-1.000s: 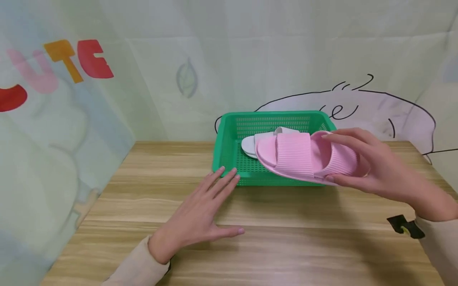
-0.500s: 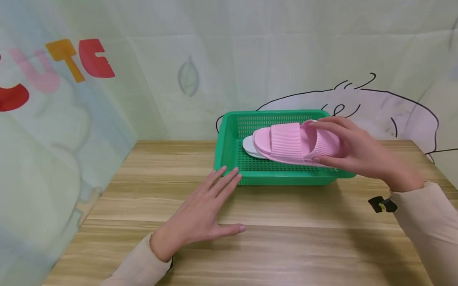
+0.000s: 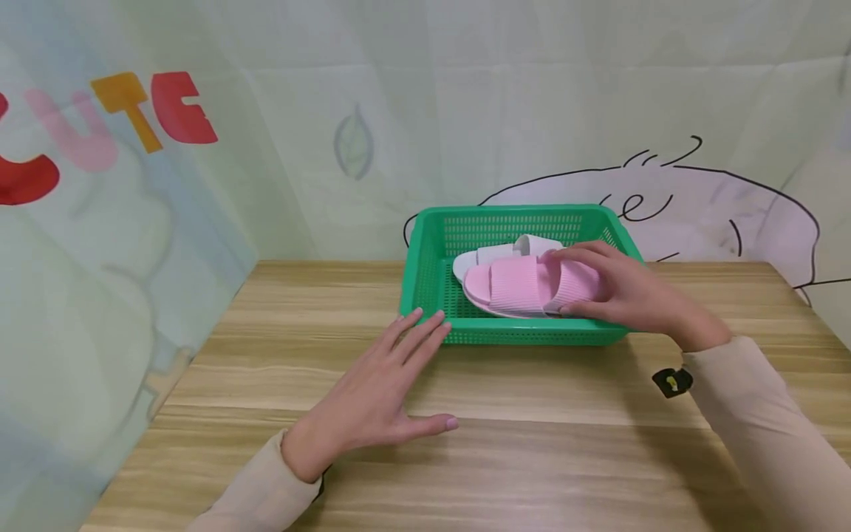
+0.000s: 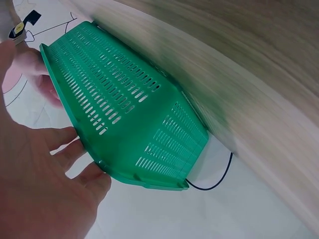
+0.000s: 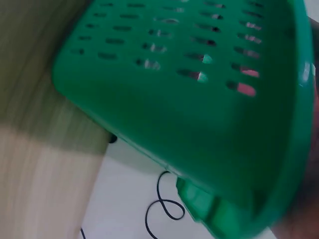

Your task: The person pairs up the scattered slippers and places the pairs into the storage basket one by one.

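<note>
In the head view, a pink slipper (image 3: pixel 515 284) with ribbed straps lies low inside the green basket (image 3: pixel 525 334), its toe pointing left. My right hand (image 3: pixel 625 292) reaches over the basket's front right corner and grips the slipper by its heel strap. Behind the pink one sits a white slipper (image 3: pixel 495 255), partly covered by it. My left hand (image 3: pixel 368 395) is spread with straight fingers, fingertips at the basket's front left rim. From the left wrist, the fingers of that hand (image 4: pixel 87 179) meet the rim of the slotted basket wall.
The basket stands toward the back of a wood-grain table (image 3: pixel 319 318). Behind it hangs a pale printed curtain (image 3: pixel 492 133) with coloured letters and a line-drawn figure.
My right hand has moved left and down, bringing the pink slipper from above the basket's front rim to inside the basket. The left hand has stayed at the rim.
</note>
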Tool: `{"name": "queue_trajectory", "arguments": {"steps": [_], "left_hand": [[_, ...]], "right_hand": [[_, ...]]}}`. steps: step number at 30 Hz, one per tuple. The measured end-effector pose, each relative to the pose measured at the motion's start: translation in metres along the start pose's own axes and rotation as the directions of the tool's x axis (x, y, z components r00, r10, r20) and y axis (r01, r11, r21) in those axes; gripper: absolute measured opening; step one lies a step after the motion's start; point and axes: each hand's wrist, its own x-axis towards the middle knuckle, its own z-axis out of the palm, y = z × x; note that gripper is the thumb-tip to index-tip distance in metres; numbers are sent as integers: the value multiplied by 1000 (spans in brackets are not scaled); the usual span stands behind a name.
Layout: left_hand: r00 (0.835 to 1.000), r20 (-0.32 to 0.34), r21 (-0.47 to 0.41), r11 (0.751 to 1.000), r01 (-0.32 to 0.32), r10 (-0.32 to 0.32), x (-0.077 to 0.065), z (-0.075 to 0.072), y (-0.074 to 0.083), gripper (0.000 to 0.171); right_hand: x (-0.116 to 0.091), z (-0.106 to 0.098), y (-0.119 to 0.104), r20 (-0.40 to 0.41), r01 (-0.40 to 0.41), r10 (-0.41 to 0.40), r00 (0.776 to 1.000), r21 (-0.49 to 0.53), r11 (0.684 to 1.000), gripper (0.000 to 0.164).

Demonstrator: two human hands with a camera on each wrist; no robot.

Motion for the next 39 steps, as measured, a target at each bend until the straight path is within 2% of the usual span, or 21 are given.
{"name": "queue_trajectory", "arguments": {"steps": [8, 22, 31, 39], "left_hand": [[999, 39, -17, 1000, 26, -26, 2, -1, 2, 111], [1000, -8, -5, 1000, -4, 4, 2, 0, 2, 107], [1000, 9, -3, 1000, 0, 0, 1, -1, 2, 107], [1000, 11, -5, 1000, 10, -10, 1, -1, 2, 107]], "right_hand": [[-1, 4, 5, 22, -3, 3, 1000, 7, 1000, 70], [4, 7, 11, 92, 0, 0, 996, 2, 1000, 68], [9, 12, 12, 128, -22, 22, 992, -3, 1000, 67], [16, 14, 10, 157, 4, -7, 988, 20, 1000, 62]]}}
